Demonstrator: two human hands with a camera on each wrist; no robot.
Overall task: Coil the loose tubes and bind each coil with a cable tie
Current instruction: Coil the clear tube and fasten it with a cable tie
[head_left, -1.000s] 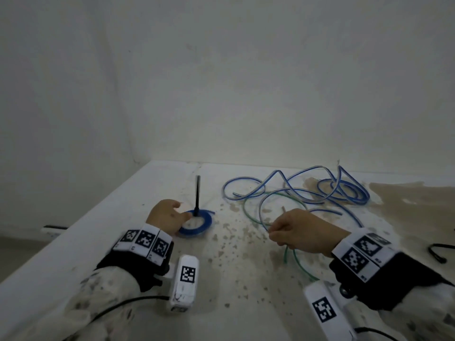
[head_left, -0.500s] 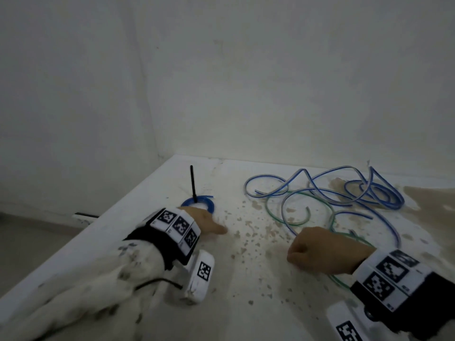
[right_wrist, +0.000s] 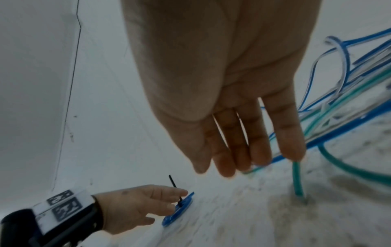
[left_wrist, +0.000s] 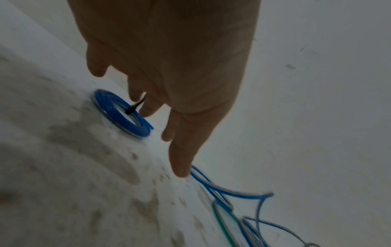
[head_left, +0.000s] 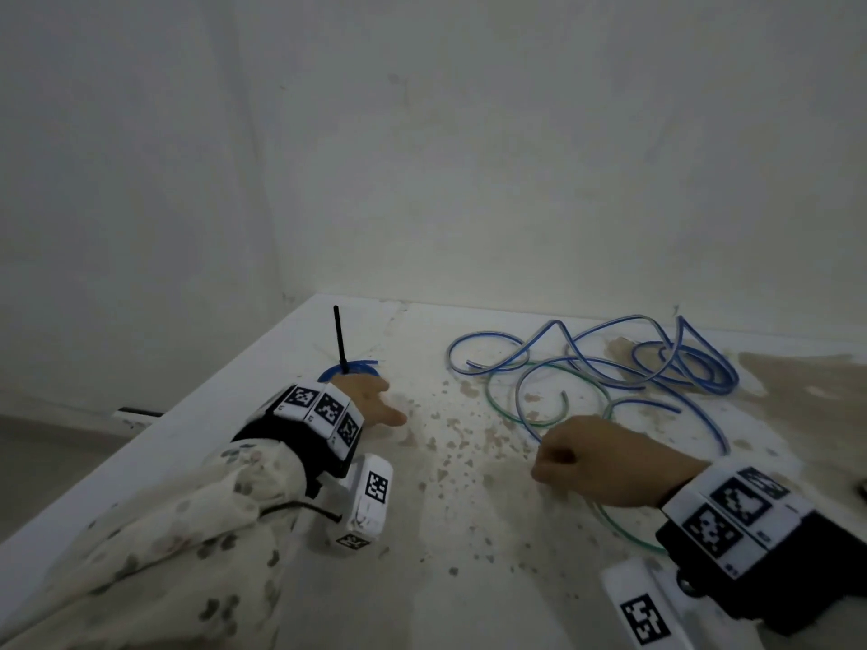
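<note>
A small blue coil (head_left: 356,366) (left_wrist: 118,110) (right_wrist: 177,212) lies at the table's far left, bound by a black cable tie (head_left: 338,335) (left_wrist: 132,108) whose tail stands upright. My left hand (head_left: 370,396) (left_wrist: 169,83) (right_wrist: 135,205) hovers over the coil's near side, fingers straight and loosely spread, holding nothing; the tie tail rises beside them. Loose blue tubes (head_left: 657,368) and a green tube (head_left: 490,396) (right_wrist: 297,180) sprawl at the back right. My right hand (head_left: 591,457) (right_wrist: 232,100) points its straight fingers down onto the green tube.
The white table (head_left: 469,532) is speckled with brown stains. Its left edge (head_left: 197,415) drops off close to the coil. Plain walls stand close behind and to the left. A small black object (head_left: 862,486) shows at the right border.
My left hand has moved forward over the blue coil. My right hand has given up its pinch and sunk to the table on the green tube. The view has swung left.
</note>
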